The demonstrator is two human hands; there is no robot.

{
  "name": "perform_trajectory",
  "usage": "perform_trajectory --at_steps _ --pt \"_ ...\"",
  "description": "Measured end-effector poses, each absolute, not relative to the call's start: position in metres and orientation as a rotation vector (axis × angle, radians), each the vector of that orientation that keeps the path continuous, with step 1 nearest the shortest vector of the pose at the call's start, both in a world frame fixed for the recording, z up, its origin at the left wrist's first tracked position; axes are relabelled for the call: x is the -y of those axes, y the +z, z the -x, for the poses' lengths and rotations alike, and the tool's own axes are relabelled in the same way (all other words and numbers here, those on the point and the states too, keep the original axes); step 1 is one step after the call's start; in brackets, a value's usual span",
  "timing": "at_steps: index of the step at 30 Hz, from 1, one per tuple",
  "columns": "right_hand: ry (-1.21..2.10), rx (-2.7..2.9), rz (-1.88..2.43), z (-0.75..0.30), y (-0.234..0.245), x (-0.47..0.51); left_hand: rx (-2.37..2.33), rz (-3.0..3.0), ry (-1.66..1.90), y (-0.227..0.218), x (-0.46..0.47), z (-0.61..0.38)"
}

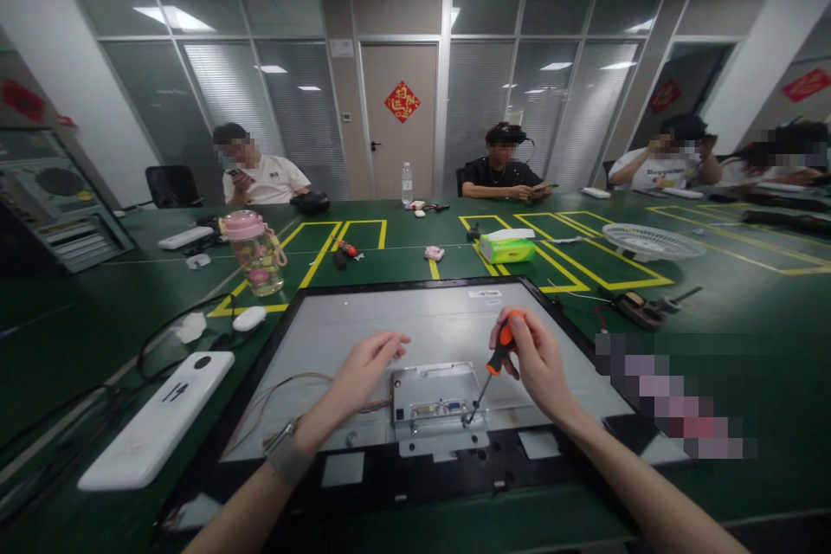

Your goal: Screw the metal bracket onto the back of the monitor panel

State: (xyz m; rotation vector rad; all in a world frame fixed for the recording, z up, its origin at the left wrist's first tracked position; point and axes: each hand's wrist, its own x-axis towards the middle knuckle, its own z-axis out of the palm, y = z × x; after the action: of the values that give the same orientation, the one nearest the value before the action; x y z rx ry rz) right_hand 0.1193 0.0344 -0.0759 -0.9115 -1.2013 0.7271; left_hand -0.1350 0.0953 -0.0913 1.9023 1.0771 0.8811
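A large monitor panel with a black frame lies face down before me. On its back sits a metal connector box with a blue video port and a bracket along its near edge. My right hand is closed around the handle of an orange and black screwdriver. Its shaft slants down to the left, and the tip is at the bracket beside the blue port. My left hand, wearing a watch at the wrist, is over the panel left of the box, fingers stretched out and holding nothing.
Left of the panel are a white power bank, black cables and a pink-lidded bottle. Beyond it lie a red tool and a green tissue pack. At right are a white basket and a dark tool. Several people sit across.
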Motion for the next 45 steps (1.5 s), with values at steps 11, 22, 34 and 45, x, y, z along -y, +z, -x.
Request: perform_trajectory --at_steps 11,22,34,45 --pt "0.708 1.229 0.911 -0.117 -0.074 -0.033 -1.098 -1.890 0.891 -0.085 -0.090 0.138" --pt "0.523 1.838 0.850 -0.124 -0.038 -0.014 -1.099 -2.018 0.788 -0.077 -0.080 0.139" --pt "0.248 1.610 0.870 -0.116 -0.041 -0.015 -1.170 -2.319 0.649 -0.088 -0.054 0.149" --pt "0.608 1.551 0.805 -0.113 -0.048 -0.014 -1.213 -2.493 0.551 -0.086 -0.053 0.142"
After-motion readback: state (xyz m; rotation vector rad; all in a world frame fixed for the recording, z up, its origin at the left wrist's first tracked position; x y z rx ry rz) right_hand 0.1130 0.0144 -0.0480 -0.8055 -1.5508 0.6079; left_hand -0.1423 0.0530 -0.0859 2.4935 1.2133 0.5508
